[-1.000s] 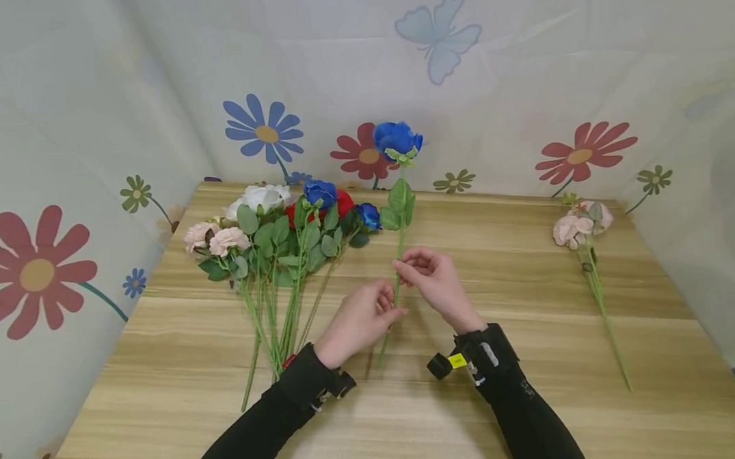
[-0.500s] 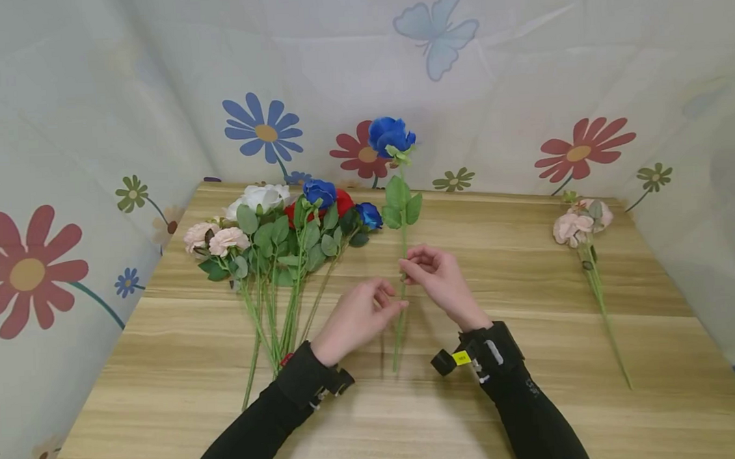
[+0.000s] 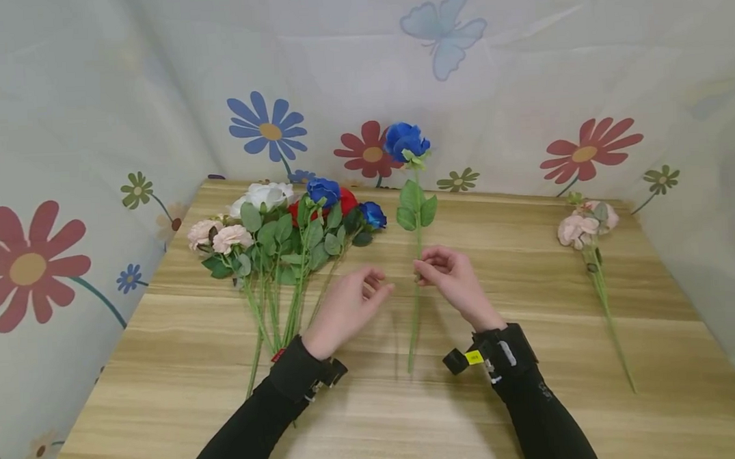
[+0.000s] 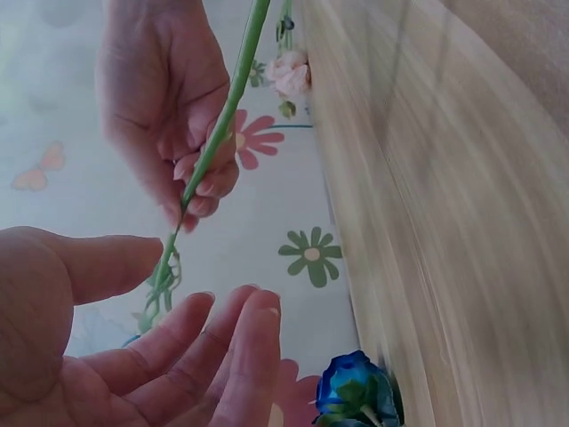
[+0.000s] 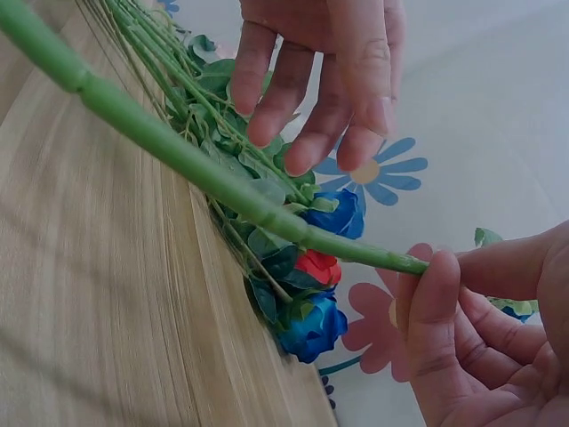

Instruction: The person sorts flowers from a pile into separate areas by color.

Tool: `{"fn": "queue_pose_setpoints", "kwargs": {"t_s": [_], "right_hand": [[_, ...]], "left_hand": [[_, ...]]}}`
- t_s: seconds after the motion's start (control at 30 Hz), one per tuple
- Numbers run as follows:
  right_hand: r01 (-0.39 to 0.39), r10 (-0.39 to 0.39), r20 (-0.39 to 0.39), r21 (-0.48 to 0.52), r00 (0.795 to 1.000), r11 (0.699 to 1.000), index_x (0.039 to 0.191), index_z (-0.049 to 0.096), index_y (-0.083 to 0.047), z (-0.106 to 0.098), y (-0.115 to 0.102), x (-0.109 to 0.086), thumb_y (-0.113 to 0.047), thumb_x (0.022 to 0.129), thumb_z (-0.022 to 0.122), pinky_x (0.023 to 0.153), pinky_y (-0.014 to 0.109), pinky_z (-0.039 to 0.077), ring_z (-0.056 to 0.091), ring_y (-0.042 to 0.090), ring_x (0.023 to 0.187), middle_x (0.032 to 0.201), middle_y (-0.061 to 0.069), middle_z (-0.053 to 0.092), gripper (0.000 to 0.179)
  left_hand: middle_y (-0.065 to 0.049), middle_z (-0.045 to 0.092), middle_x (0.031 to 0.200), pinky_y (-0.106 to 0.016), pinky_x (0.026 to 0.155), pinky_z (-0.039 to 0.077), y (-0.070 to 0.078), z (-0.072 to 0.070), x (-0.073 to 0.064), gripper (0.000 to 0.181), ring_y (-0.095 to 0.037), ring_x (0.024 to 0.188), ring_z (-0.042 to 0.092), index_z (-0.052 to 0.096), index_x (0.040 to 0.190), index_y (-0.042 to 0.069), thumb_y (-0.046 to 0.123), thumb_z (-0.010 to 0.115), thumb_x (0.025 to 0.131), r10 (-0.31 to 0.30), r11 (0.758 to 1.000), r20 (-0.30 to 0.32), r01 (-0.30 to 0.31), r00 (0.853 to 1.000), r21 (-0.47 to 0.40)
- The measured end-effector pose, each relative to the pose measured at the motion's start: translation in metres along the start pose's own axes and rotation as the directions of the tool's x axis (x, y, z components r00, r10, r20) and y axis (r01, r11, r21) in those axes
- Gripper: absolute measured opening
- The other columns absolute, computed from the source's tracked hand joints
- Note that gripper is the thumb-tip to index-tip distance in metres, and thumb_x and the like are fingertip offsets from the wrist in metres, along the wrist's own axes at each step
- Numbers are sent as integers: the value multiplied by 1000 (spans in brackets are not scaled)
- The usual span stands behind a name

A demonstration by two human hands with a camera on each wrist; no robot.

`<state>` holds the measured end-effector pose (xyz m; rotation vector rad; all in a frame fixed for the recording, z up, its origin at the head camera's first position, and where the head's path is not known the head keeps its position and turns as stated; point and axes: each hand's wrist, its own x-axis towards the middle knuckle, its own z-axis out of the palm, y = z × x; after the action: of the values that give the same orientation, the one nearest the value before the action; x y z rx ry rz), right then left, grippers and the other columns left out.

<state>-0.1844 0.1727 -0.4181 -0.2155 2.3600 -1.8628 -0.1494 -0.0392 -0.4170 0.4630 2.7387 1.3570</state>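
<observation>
A single blue artificial rose (image 3: 407, 142) stands nearly upright over the table's middle, two leaf clusters below its bloom. My right hand (image 3: 457, 286) pinches its green stem between thumb and fingertips, and the lower stem hangs below the hand. In the right wrist view the stem (image 5: 187, 165) runs diagonally down to the pinching fingertips. My left hand (image 3: 349, 304) is apart from the stem, to its left, thumb and fingers spread. The left wrist view shows this left hand (image 4: 169, 356) with nothing in its grasp, near the stem (image 4: 218, 133).
On the left of the wooden table (image 3: 363, 421) lies a bunch of artificial flowers: white rose (image 3: 264, 196), pale pink blooms (image 3: 231, 239), red rose (image 3: 348, 201) and blue roses (image 3: 373, 215). A pink flower stem (image 3: 579, 228) lies at the right. A printed curtain (image 3: 510, 107) hangs behind.
My left hand has let go of the rose stem and drawn back to the left. My right hand has shifted slightly right with the blue rose.
</observation>
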Motion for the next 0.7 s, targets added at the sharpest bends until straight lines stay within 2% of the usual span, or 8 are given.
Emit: {"fn": "queue_pose_setpoints", "kwargs": {"t_s": [0.2, 0.33, 0.5, 0.7], "right_hand": [[-3, 4, 38, -28, 999, 1000, 107, 58, 11, -4, 3, 0, -5, 99, 60, 75, 25, 61, 66, 4, 75, 90, 8, 66, 17], [-21, 24, 54, -51, 998, 998, 106, 58, 10, -6, 4, -1, -5, 99, 60, 76, 27, 61, 67, 5, 76, 91, 11, 66, 17], [-40, 46, 65, -91, 997, 995, 108, 57, 9, -14, 7, -3, -7, 100, 59, 77, 27, 61, 66, 4, 76, 92, 10, 66, 18], [-61, 69, 58, -128, 996, 990, 111, 57, 10, -27, 12, -8, -8, 101, 59, 75, 22, 59, 66, 3, 76, 93, 11, 66, 21]], "left_hand": [[-10, 72, 110, -36, 81, 58, -2, -5, 1, 30, -24, 94, 71, 67, 121, 6, 28, 64, 100, 10, 997, -57, -5, 998, 79], [-13, 72, 114, -40, 81, 57, -3, -11, -1, 33, -27, 98, 70, 66, 125, 7, 29, 63, 100, -5, 989, -81, 17, 997, 147], [-16, 70, 121, -44, 84, 57, -4, -20, -2, 36, -31, 104, 69, 64, 130, 6, 27, 64, 100, -8, 985, -104, 26, 995, 172], [-16, 68, 128, -46, 90, 56, -8, -30, -3, 41, -32, 111, 68, 61, 136, 4, 24, 65, 100, 15, 961, -111, 16, 994, 276]]}}
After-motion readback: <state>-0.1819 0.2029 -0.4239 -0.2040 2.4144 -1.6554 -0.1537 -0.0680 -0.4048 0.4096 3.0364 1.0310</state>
